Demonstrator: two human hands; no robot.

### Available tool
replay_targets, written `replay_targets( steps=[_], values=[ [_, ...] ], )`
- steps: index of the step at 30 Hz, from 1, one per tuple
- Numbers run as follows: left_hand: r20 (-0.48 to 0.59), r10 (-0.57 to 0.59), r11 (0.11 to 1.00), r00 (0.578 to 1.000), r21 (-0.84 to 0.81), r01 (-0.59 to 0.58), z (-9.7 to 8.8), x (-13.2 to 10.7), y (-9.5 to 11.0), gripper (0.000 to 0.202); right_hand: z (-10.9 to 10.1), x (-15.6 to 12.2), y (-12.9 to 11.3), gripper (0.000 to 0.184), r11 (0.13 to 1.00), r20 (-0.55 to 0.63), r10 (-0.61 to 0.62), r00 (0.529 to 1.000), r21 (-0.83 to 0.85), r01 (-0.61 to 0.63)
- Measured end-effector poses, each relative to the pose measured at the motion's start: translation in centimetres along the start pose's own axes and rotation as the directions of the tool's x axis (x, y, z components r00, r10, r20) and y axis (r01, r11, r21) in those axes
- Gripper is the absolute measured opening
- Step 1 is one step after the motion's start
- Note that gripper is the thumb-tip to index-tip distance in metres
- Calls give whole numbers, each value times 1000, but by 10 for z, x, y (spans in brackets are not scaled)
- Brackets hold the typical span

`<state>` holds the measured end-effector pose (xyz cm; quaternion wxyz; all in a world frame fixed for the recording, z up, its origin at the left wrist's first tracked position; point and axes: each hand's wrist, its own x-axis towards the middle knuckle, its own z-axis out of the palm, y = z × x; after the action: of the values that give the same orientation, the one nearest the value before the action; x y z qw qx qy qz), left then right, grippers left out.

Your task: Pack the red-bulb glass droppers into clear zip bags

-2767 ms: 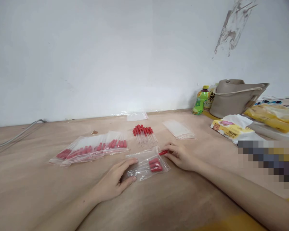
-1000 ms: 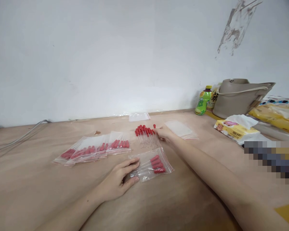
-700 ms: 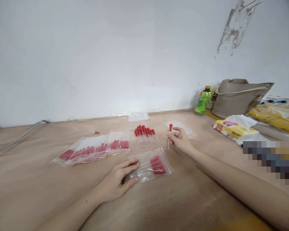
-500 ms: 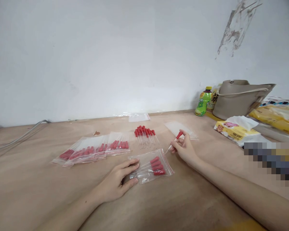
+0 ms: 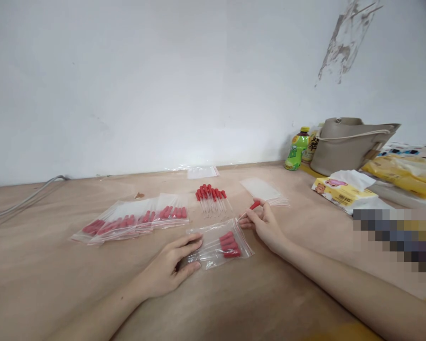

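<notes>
My left hand (image 5: 165,265) lies at the left end of a clear zip bag (image 5: 213,261), thumb and fingers apart, fingertips touching its edge. Several red-bulbed droppers (image 5: 230,246) lie inside that bag, bulbs toward its right end. Pinched in my right hand (image 5: 266,229) is another dropper (image 5: 255,204), tilted, its clear tube pointing down-left to the bag's upper right corner. Whether the tip is inside the bag I cannot tell. Behind the bag, a pile of loose droppers (image 5: 210,193) rests on the brown-covered table (image 5: 199,308).
Filled zip bags (image 5: 170,212) overlap at the left. A stack of flat bags (image 5: 261,188) lies behind my right hand, and one bag (image 5: 202,173) lies near the wall. A tissue pack (image 5: 344,192), green bottle (image 5: 297,150) and grey bag (image 5: 341,147) stand at the right.
My right hand has moved left and lowered the dropper, bringing its tube to the bag's corner at a flatter tilt. My left hand stays on the bag.
</notes>
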<state>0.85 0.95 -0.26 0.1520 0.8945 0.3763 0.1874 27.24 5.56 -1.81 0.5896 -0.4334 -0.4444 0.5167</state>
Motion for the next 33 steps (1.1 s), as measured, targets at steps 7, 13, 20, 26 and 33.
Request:
replay_targets(
  steps=[7,13,20,26,33],
  values=[
    [-10,-13,1000,1000,23,13,0,-1,0,48,-17,10,-1,34,983,160,157,975,-117,-139],
    [-7,-18,999,1000,29,18,1,-1,-1,48,-27,13,-4,40,939,368,215,905,-332,-88],
    [3,-9,1000,1000,28,9,0,0,0,47,-21,13,0,34,945,370,132,920,-327,-4],
    [17,-14,999,1000,47,13,0,-1,0,47,-19,12,-2,32,904,395,51,917,-408,126],
    [23,-39,998,999,59,37,0,0,0,48,-8,10,4,25,828,442,-25,896,-493,266]
  ],
)
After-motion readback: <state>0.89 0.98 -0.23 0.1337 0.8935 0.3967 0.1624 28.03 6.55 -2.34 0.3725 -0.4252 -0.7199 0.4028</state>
